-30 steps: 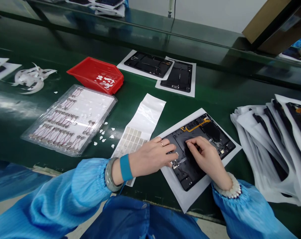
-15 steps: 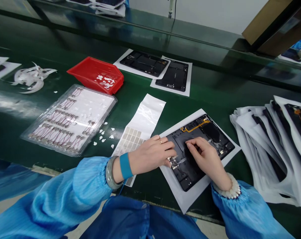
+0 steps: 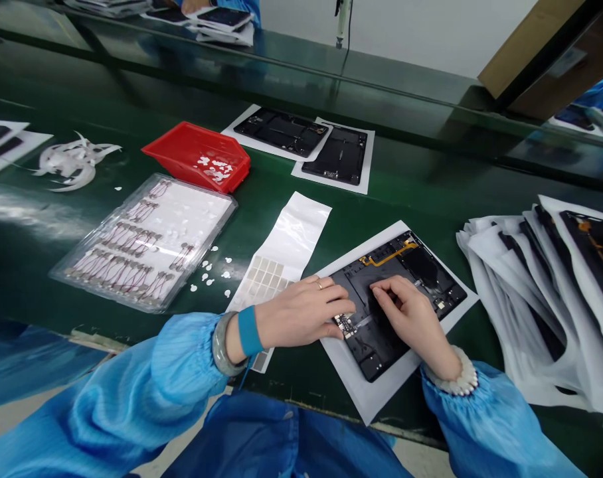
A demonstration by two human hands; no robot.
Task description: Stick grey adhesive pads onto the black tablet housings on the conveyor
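Note:
An opened black tablet housing (image 3: 364, 295) lies on a white sheet (image 3: 358, 392) in front of me, with an orange flex cable (image 3: 388, 255) near its upper edge. My left hand (image 3: 306, 309) rests on the housing's left edge, fingers bent and thumb apart, beside a small circuit board (image 3: 345, 325). Over the middle of the housing, my right hand (image 3: 406, 309) is closed in a pinch of thumb and forefinger; whatever it may hold is too small to make out. Partly under my left forearm lies a strip of grey rectangular stickers (image 3: 266, 269).
Left stands a clear tray (image 3: 182, 212) of small wired parts, with white tabs (image 3: 226, 274) beside it. Behind is a red bin (image 3: 182, 149). More housings (image 3: 339, 156) lie at the back; a sheet-wrapped stack (image 3: 515, 292) stands right. A co-worker's hand (image 3: 194, 5) shows far off.
My view has shifted slightly. Both hands keep nearly the same place on the housing, with the left thumb a little shifted. A co-worker's hand now shows at the top.

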